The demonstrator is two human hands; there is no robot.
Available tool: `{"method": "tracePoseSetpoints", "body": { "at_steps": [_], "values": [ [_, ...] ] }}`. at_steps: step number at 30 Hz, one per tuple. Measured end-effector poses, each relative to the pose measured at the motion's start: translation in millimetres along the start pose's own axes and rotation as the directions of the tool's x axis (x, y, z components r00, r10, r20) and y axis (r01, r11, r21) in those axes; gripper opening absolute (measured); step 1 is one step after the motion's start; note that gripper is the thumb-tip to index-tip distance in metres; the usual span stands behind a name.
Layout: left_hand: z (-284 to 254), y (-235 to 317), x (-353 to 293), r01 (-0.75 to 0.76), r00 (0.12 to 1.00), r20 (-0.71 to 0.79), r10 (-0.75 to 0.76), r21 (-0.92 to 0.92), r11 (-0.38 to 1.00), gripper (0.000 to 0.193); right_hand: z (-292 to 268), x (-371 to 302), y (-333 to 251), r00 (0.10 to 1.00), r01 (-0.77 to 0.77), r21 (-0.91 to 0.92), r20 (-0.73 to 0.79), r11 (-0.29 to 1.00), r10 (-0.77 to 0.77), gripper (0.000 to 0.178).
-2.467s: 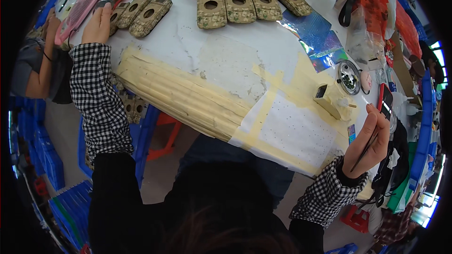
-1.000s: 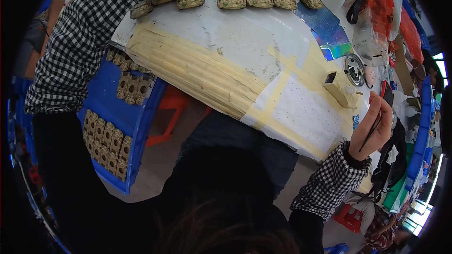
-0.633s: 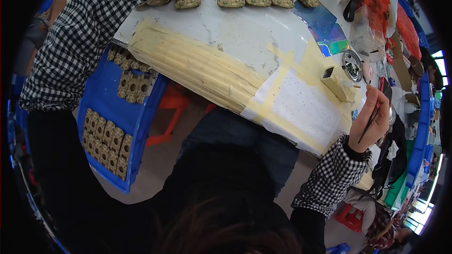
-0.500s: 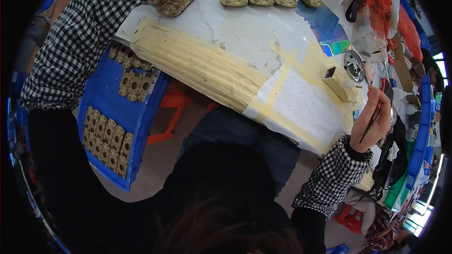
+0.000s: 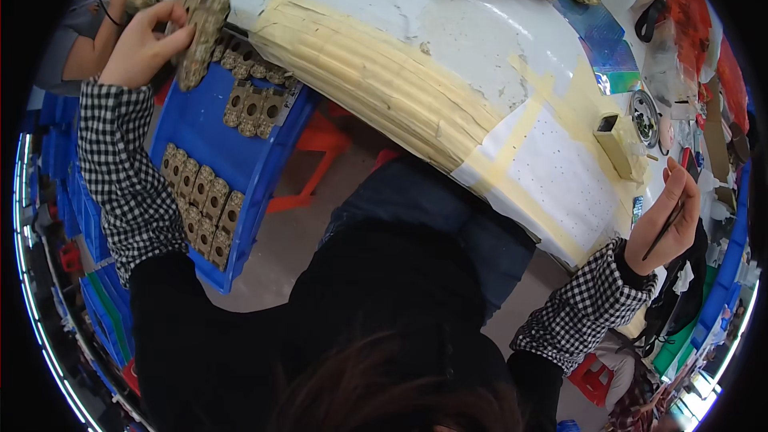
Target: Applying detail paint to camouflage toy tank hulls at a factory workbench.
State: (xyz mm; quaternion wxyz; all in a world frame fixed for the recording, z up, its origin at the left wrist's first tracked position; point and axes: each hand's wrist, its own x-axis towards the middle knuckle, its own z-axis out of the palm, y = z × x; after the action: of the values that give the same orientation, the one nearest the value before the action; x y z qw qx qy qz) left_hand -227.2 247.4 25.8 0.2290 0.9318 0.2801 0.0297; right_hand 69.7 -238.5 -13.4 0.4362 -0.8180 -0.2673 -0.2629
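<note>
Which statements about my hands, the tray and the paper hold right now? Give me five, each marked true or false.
1. The left hand grips a camouflage-patterned part. True.
2. The right hand holds nothing. False: the right hand has a slim dark tool in its fingers.
3. The blue tray stands on top of the white tabletop. False: the blue tray is off the white tabletop, to the left beyond its taped edge.
4. Several smaller parts in the tray show round openings. True.
5. The speckled paper is plain black. False: the speckled paper is white with small dark dots.
</note>
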Motion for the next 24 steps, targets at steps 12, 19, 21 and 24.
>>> {"method": "tracePoseSetpoints", "body": {
  "at_steps": [12,19,21,24],
  "values": [
    [109.0,-141.0,6.7,0.365,0.671,0.197,-0.715,0.751,0.550,0.055,2.6,4.0,1.8,1.000,0.010,0.020,0.014,1.000,-0.011,0.026],
    [114.9,-198.4,9.8,0.614,0.651,0.178,-0.738,0.448,0.650,0.054,2.7,3.5,6.0,0.999,-0.018,-0.005,0.032,1.000,0.018,0.026],
    [118.0,-216.4,6.3,0.638,0.661,0.152,-0.735,0.402,0.656,0.057,3.7,3.7,7.3,0.999,-0.013,-0.009,0.048,1.000,0.013,0.026],
    [123.6,-209.7,5.9,0.608,0.683,0.111,-0.721,0.461,0.647,0.057,5.8,3.5,4.7,0.998,-0.007,0.026,0.059,1.000,0.005,0.026]
  ]
}}
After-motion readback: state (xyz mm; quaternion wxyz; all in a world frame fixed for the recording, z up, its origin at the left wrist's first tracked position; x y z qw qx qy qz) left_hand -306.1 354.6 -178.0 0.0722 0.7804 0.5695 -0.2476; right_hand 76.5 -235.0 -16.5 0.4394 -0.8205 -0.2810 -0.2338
